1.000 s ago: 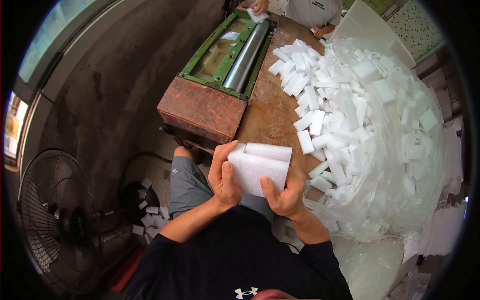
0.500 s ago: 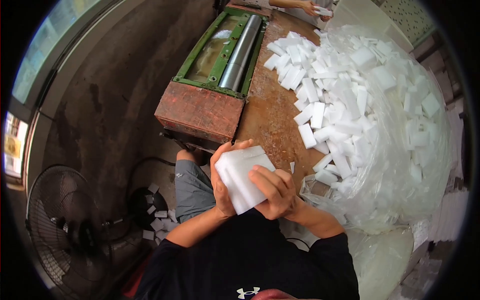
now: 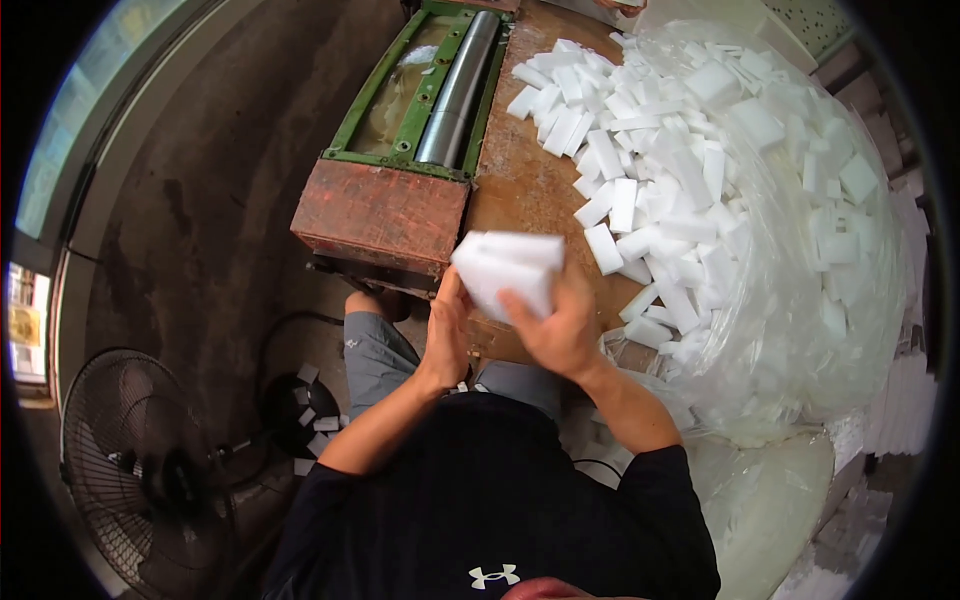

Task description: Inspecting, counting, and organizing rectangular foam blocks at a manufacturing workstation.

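Observation:
A small stack of white foam blocks (image 3: 505,262) is up in front of me, over the near end of the brown worktop; motion smears its edges. My right hand (image 3: 562,325) grips it from the right, thumb on the near face and fingers behind. At its lower left side, my left hand (image 3: 447,338) is upright with fingers stretched out, the tips at or close to the foam. Whether it bears any weight is hard to see. To the right lies a big heap of the same white blocks (image 3: 622,205), partly under clear plastic film (image 3: 770,340).
Beyond my left hand stands a reddish box end (image 3: 385,210) of a machine with a green frame (image 3: 412,125) and a steel roller (image 3: 460,90). A floor fan (image 3: 140,460) is at lower left, near a dark round base (image 3: 285,405) with scattered blocks. Another person's hand (image 3: 625,5) shows at the top.
The stack has moved up and away from my body and turned. My left hand has gone from clasping its side to stretched fingers beside it, while my right hand keeps its grip.

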{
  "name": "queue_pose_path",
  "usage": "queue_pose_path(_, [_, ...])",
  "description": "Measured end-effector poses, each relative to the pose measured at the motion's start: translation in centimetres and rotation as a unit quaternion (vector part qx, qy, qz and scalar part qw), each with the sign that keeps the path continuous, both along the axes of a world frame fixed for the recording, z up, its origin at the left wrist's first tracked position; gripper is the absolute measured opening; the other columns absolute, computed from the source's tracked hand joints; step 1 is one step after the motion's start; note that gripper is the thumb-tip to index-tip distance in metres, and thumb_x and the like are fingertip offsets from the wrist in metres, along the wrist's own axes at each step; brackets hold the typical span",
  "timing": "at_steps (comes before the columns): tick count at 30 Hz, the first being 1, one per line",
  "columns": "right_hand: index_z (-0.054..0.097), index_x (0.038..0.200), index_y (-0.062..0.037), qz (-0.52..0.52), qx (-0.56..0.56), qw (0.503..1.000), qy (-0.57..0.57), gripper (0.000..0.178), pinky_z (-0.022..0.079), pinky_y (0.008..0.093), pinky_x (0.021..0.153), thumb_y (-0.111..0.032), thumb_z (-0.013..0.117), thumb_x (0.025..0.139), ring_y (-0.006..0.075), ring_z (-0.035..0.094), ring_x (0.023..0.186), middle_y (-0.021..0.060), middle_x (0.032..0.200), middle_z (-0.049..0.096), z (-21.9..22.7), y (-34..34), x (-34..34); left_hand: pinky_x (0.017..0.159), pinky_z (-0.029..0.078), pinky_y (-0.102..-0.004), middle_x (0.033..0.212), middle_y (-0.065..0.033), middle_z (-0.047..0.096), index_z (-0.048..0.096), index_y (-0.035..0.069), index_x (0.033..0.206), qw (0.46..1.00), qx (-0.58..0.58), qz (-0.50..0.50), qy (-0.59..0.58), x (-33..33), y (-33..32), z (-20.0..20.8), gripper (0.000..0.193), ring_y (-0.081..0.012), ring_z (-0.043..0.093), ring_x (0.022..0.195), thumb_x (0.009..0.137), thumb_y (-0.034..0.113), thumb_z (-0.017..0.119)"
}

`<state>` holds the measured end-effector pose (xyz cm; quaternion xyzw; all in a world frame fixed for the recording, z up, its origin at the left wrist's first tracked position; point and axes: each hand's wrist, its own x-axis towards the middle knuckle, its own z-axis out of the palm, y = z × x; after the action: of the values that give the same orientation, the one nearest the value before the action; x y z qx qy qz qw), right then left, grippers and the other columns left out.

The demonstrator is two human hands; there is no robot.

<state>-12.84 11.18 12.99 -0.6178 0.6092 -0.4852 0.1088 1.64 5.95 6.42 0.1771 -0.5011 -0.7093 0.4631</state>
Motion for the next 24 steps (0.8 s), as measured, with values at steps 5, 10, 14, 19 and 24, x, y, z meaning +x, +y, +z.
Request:
queue_pose_path(5, [0.064,0.115,0.0006,0.010,0.137,0.868,-0.477,0.028,0.053,0.0298,0.079,-0.017,0.069,0.095,0.0121,0.063,0.092,0.0083,0.103,0.069,-1.3,-0.8,-1.1,0.123,0.013,-0.0432,0.165,-0.0209,0.010,0.003,0.000,0.159,0.999,-0.021,0.027,0.025,-0.6,-0.3,-0.2,0.109,-0.0315,0.014,0.153,0.091,0.082,0.028])
queue_pose_path(10, [0.058,0.122,0.0004,-0.016,0.135,0.913,-0.385,0.030,0.051,0.0291,0.085,-0.014,0.066,0.096,0.0118,0.062,0.096,0.0076,0.109,0.067,-2.7,-0.7,-1.0,0.123,0.013,-0.0403,0.167,-0.0161,0.008,0.004,-0.002,0.159,0.997,-0.067,0.036,-0.003,-2.0,0.7,0.6,0.110,-0.0277,0.016,0.152,0.091,0.083,0.021])
queue_pose_path(14, [0.054,0.129,0.0019,-0.105,0.111,0.956,-0.251,0.040,0.048,0.0305,0.091,-0.016,0.066,0.096,0.0147,0.058,0.103,0.0106,0.114,0.064,-3.3,1.1,-1.4,0.123,0.011,-0.0412,0.168,-0.0156,0.000,0.000,-0.002,0.159,0.995,-0.093,-0.017,-0.016,-3.1,1.2,-0.9,0.108,-0.0283,0.013,0.153,0.093,0.080,0.024])
queue_pose_path(19, [0.041,0.146,0.0021,-0.131,0.050,0.941,-0.309,0.062,0.043,0.0336,0.103,-0.018,0.068,0.094,0.0186,0.053,0.122,0.0121,0.135,0.055,-0.9,7.7,-7.7,0.123,0.011,-0.0441,0.168,-0.0173,0.003,0.001,-0.001,0.159,0.973,-0.146,-0.176,0.018,-7.9,-0.2,-0.2,0.099,-0.0309,0.012,0.154,0.097,0.070,0.032])
queue_pose_path(24, [0.023,0.158,-0.0039,-0.318,-0.255,0.873,-0.269,0.075,0.025,0.0428,0.121,-0.036,0.055,0.098,0.0275,0.032,0.147,0.0149,0.163,0.027,8.5,24.6,-17.4,0.118,0.028,-0.0452,0.154,-0.0265,0.035,0.026,-0.003,0.154,0.916,-0.296,-0.148,-0.227,-14.4,-6.1,-1.2,0.084,-0.0394,0.033,0.144,0.091,0.035,0.068])
